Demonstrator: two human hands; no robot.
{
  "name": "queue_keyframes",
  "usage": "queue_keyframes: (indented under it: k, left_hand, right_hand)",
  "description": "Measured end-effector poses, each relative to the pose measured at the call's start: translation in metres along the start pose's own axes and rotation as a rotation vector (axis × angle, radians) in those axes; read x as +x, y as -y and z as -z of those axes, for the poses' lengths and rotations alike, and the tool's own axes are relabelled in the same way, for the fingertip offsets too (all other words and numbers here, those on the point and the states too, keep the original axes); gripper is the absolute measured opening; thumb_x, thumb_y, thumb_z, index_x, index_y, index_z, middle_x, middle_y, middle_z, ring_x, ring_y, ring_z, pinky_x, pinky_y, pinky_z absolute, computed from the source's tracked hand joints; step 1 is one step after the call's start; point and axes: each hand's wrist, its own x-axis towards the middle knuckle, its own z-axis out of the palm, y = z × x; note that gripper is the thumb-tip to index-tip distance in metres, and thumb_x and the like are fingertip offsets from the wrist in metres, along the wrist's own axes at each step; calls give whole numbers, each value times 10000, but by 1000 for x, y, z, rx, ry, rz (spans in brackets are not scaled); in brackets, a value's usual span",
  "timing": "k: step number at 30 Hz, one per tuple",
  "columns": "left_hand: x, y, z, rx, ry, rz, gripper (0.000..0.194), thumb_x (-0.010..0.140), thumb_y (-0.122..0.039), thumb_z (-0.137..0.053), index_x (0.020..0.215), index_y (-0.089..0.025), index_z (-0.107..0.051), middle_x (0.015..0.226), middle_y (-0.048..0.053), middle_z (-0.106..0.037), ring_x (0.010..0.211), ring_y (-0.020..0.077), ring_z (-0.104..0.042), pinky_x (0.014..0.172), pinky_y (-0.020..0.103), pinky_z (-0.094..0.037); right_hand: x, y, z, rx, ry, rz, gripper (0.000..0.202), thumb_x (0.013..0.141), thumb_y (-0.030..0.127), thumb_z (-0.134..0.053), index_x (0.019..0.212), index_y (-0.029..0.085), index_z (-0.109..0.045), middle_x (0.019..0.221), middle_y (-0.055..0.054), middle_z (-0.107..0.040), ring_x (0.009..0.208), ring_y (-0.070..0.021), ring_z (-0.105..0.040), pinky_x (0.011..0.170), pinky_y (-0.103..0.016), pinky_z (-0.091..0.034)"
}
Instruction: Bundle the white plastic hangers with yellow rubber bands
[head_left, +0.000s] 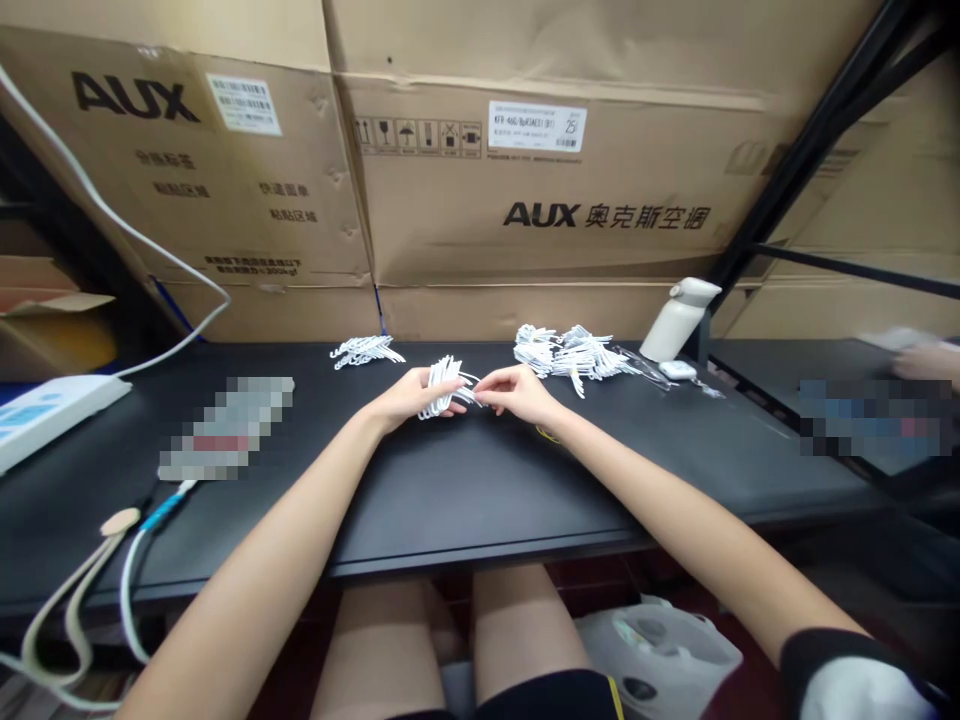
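Observation:
My left hand (pixel 409 396) is closed around a bundle of thin white hook-like pieces (pixel 444 386), its thumb lying across them. Fingertips of my right hand (pixel 517 392) pinch the ends of pieces at the bundle's right side. Whether they are plastic or wire I cannot make out. Beyond my left hand lies a small pile of similar white pieces (pixel 365 350). Larger piles of them (pixel 574 352) sit beyond my right hand. Thin yellow loops (pixel 549 434), perhaps rubber bands, show partly beneath my right wrist.
Large cardboard boxes (pixel 450 240) stand behind the black table (pixel 480 500). A white bottle (pixel 679 320) and a small white case (pixel 677 370) are at the back right. A blurred-out phone-like object (pixel 229 430), cables and a power strip (pixel 60 415) lie left. Another person's hand (pixel 926 362) appears far right.

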Motion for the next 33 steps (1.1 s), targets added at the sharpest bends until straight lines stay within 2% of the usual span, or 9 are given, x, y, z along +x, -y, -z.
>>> queue_keyframes:
  k: [4,8,12,15,18,21,26,33]
  left_hand:
    - [2,2,1,-3,-33,-7,347,720,-392,-747,958,-143,-701,918,125,-739,754,247,-722,649,303,-590]
    - [4,0,2,-44,-86,-2,304,742,-365,-734,933,-132,-692,951,128,-733,742,232,-720,645,298,-593]
    - [5,-4,6,-162,-235,-15,224,795,-304,-689,894,-105,-661,915,126,-728,717,206,-715,637,280,-592]
    - [8,-8,9,-303,-371,-39,166,835,-249,-644,909,-102,-625,866,117,-724,680,181,-709,600,258,-584]
    - [9,-10,11,-399,-465,-49,130,865,-220,-600,928,-106,-595,851,120,-724,673,174,-710,582,242,-576]
    - [9,-11,11,-432,-508,-34,104,876,-199,-581,933,-112,-581,828,113,-725,659,166,-709,571,228,-570]
    - [9,-10,10,-429,-499,-29,111,856,-197,-612,920,-110,-586,805,98,-723,654,165,-709,567,230,-573]
    - [9,-8,10,-369,-425,-18,126,854,-209,-613,913,-98,-615,830,112,-723,670,175,-711,560,237,-581]
  right_hand:
    - [0,0,-2,-52,-15,78,215,729,341,-657,766,134,-703,671,-38,-664,553,-125,-569,539,-255,-477]
    - [5,-7,-4,-10,-80,64,274,777,404,-618,805,140,-688,686,-37,-657,575,-127,-580,580,-262,-498]
    - [8,-13,-5,-30,-167,32,286,827,407,-558,884,149,-668,768,-48,-677,639,-136,-611,602,-260,-522]
    - [6,-13,-5,-163,-187,71,275,846,390,-547,920,152,-662,879,-65,-702,765,-161,-649,732,-301,-538]
    - [2,-12,-6,-355,-95,135,351,858,382,-554,1103,141,-627,1111,-107,-677,1006,-214,-639,934,-371,-483]
    - [0,-12,-7,-529,56,172,532,869,422,-546,1300,111,-512,1329,-164,-551,1224,-277,-526,1052,-435,-389]
    - [1,-16,-7,-634,140,191,622,880,485,-520,1382,129,-435,1435,-173,-438,1336,-289,-412,1102,-466,-318]
    - [0,-19,-7,-711,218,87,734,876,602,-446,1448,154,-347,1544,-175,-224,1441,-313,-179,1143,-517,-170]
